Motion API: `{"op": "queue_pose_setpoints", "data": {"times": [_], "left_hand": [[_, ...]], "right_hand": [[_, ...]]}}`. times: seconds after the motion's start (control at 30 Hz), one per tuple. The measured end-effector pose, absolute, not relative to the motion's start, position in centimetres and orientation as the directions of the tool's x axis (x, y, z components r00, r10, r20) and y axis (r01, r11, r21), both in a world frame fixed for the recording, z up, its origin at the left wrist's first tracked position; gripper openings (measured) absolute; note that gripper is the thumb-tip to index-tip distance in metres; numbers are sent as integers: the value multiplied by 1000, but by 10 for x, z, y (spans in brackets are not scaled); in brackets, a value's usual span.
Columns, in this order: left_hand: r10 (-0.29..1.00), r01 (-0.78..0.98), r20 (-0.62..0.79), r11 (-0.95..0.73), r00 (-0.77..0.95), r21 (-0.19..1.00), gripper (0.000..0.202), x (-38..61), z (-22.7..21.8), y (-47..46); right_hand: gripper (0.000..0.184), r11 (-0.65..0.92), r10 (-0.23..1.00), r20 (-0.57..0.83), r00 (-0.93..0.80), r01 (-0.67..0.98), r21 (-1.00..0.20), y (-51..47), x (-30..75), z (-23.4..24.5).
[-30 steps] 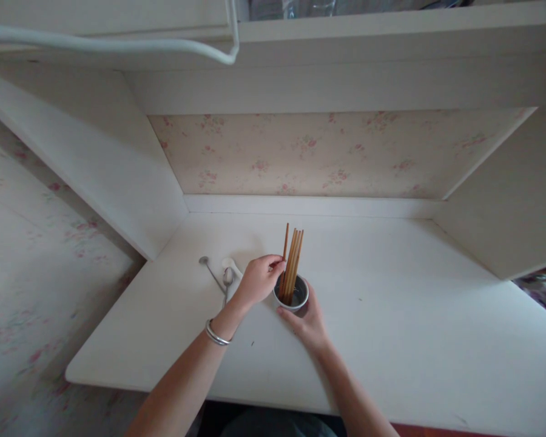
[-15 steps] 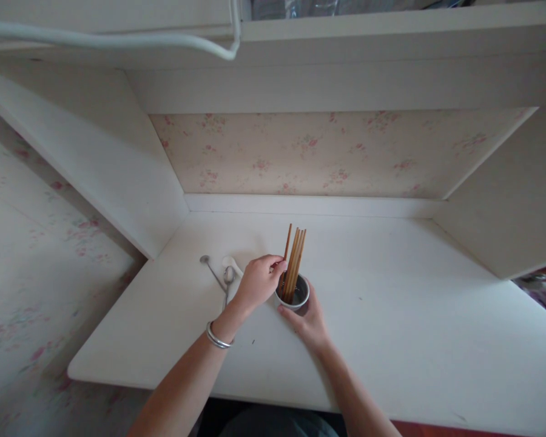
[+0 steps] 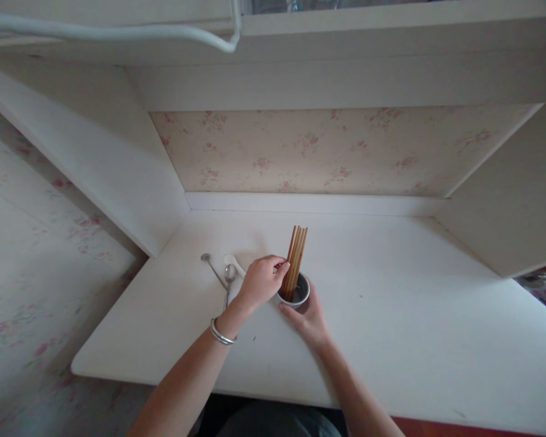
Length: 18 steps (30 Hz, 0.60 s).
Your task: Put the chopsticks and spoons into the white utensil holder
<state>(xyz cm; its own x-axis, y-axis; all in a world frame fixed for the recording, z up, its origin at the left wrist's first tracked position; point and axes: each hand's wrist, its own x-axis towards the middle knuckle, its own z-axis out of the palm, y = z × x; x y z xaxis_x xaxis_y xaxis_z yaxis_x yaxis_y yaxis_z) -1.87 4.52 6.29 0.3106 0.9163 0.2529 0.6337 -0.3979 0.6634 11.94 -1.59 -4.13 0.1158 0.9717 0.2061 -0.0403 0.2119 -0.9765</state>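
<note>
A small round cup with a pale rim and dark inside stands on the white desk. Several brown wooden chopsticks stand upright in it, bunched together. My left hand, with a silver bangle on the wrist, is closed, its fingertips pinching the chopsticks just above the cup's rim. My right hand wraps round the near side of the cup and steadies it on the desk.
Two metal spoons and a white ceramic spoon lie on the desk left of my left hand. Side panels and a flowered back wall enclose the desk. A shelf with a white cable hangs overhead.
The one chopstick that stood apart from the bundle has been brought in against the others. The view has shifted slightly; both hands stay at the cup.
</note>
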Motion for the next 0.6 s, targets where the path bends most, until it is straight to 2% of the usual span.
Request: {"op": "queue_pose_setpoints", "data": {"times": [0.17, 0.6], "left_hand": [[929, 632, 231, -367, 290, 682, 29, -16, 60, 48], [923, 690, 238, -384, 302, 614, 31, -14, 68, 46]], "right_hand": [[81, 204, 973, 201, 113, -8, -979, -16, 120, -39], [81, 198, 976, 194, 104, -34, -980, -17, 121, -39]]}}
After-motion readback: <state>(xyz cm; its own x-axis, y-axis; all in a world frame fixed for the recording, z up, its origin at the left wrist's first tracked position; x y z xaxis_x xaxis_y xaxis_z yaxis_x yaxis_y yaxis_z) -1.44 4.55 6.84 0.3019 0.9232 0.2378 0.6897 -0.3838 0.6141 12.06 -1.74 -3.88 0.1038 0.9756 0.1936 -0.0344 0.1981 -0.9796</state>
